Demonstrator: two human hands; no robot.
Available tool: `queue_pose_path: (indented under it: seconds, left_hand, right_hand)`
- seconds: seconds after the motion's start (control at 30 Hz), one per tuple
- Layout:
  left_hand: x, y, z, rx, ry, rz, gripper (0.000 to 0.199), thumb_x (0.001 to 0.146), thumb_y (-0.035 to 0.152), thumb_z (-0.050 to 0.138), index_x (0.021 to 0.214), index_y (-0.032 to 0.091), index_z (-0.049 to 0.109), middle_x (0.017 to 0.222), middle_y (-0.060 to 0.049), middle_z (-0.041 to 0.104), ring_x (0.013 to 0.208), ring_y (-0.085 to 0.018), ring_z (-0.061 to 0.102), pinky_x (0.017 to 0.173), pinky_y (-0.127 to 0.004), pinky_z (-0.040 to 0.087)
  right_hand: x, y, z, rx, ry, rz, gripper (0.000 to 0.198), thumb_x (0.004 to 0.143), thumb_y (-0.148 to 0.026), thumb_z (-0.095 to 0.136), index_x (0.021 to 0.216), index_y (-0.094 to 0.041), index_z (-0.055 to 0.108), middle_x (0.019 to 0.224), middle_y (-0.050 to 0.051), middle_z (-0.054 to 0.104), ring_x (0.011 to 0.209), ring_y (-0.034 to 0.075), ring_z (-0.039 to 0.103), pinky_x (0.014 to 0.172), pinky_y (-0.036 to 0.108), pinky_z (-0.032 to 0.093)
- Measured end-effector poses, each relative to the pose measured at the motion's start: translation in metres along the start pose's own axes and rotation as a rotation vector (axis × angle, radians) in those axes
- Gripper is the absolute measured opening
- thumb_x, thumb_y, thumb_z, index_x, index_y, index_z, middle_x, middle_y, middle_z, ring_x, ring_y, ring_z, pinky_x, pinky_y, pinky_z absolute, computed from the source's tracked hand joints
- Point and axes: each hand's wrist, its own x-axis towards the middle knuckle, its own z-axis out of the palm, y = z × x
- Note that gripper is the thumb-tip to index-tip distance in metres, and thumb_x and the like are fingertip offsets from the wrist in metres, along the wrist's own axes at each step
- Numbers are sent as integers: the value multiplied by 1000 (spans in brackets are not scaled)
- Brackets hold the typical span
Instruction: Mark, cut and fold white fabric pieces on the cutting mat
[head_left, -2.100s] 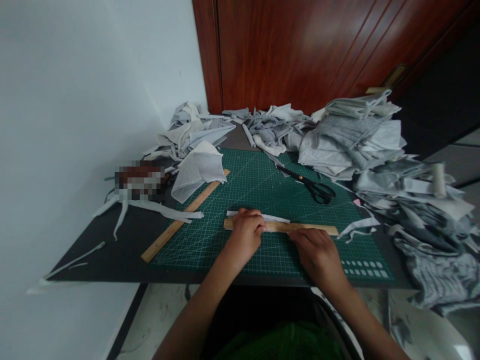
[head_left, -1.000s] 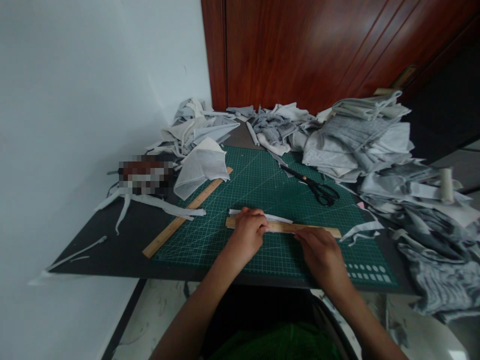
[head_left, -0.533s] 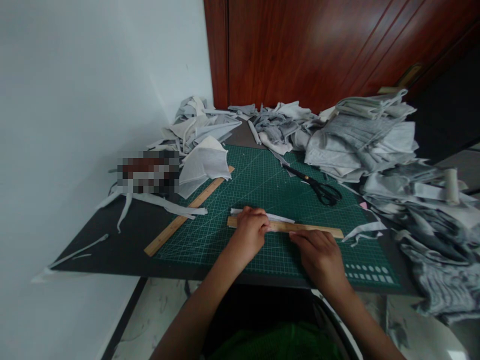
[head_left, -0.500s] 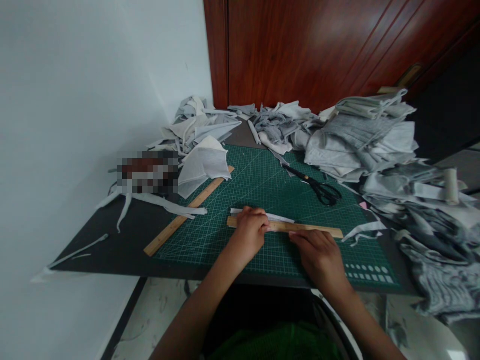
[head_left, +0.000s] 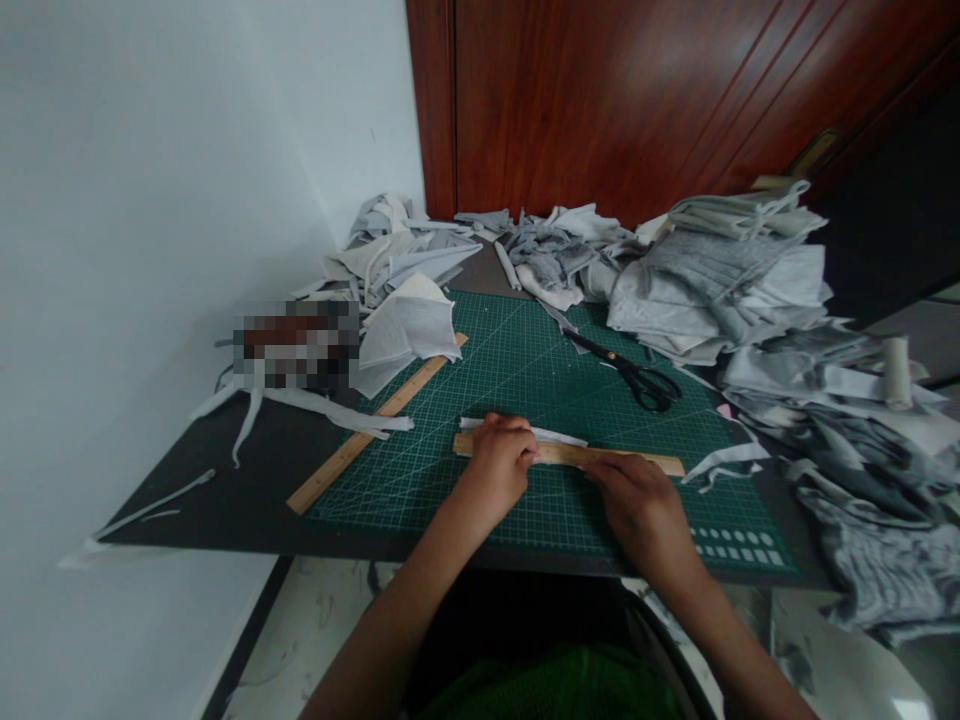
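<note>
A wooden ruler [head_left: 637,462] lies nearly level across the green cutting mat [head_left: 517,350]. Along its far edge shows a pale grey fabric strip [head_left: 564,438], partly covered by the ruler and my fingers. My left hand [head_left: 502,462] is closed over the ruler's left part, fingers curled and pressed down, with a bit of the strip at the fingertips. Bent and held together, the fingers of my right hand [head_left: 639,500] grip at the ruler's near edge, right of the left hand. Their tips are partly hidden.
Black scissors [head_left: 649,385] lie on the mat beyond the right hand. A second wooden ruler [head_left: 349,452] lies slanted at left. Fabric scraps [head_left: 397,250] and stacked grey cloth [head_left: 720,280] line the back and right. Narrow offcuts [head_left: 727,457] sit near the ruler's right end.
My right hand has shifted slightly right and its fingers have bent more at the ruler's near edge. The left hand and the ruler stay almost in place.
</note>
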Motion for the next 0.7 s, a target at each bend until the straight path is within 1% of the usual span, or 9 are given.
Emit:
queue_pose_path:
  seconds: [0.1, 0.2, 0.3, 0.43, 0.57, 0.7]
  left_hand:
    - [0, -1, 1, -3, 8, 13, 24, 85, 3, 66, 67, 19, 61, 85, 0, 68, 90, -20, 59, 90, -38, 39]
    - [0, -1, 1, -11, 3, 11, 24, 85, 3, 65, 68, 19, 62, 86, 0, 69, 90, -20, 59, 89, -38, 39]
    - [0, -1, 1, -7, 0, 4, 24, 85, 3, 65, 68, 19, 62, 87, 0, 69, 89, -20, 59, 90, -38, 39]
    - [0, -1, 1, -7, 6, 2, 23, 83, 2, 65, 68, 19, 63, 88, 0, 70, 91, -20, 59, 90, -38, 39]
    - [-1, 0, 0, 6, 6, 1, 23, 84, 3, 65, 69, 19, 64, 89, 0, 70, 89, -20, 58, 88, -37, 39]
    - [0, -1, 1, 8, 1, 3, 23, 84, 3, 65, 69, 19, 64, 88, 0, 69, 89, -20, 58, 89, -38, 38]
  right_hand:
    - [4, 1, -2, 8, -28, 10, 27, 95, -7, 52, 108, -18, 73, 106, 12, 75, 95, 28, 66, 84, 43, 53]
    - [8, -1, -3, -5, -38, 4, 29, 94, -5, 49, 106, -17, 72, 103, 12, 76, 93, 29, 66, 82, 44, 53]
    - [10, -1, -2, 29, -29, -8, 29, 94, -4, 48, 107, -17, 71, 103, 12, 75, 92, 28, 66, 81, 43, 54]
    - [9, -1, 4, 85, -14, -30, 27, 96, -5, 50, 110, -17, 69, 105, 11, 74, 95, 27, 65, 84, 42, 54]
    - [7, -2, 9, 61, 28, -53, 25, 96, -6, 51, 109, -17, 68, 101, 11, 73, 93, 27, 63, 83, 43, 52]
    - [10, -5, 9, 44, 25, -61, 25, 95, -6, 51, 108, -17, 69, 100, 11, 73, 92, 27, 63, 82, 43, 52]
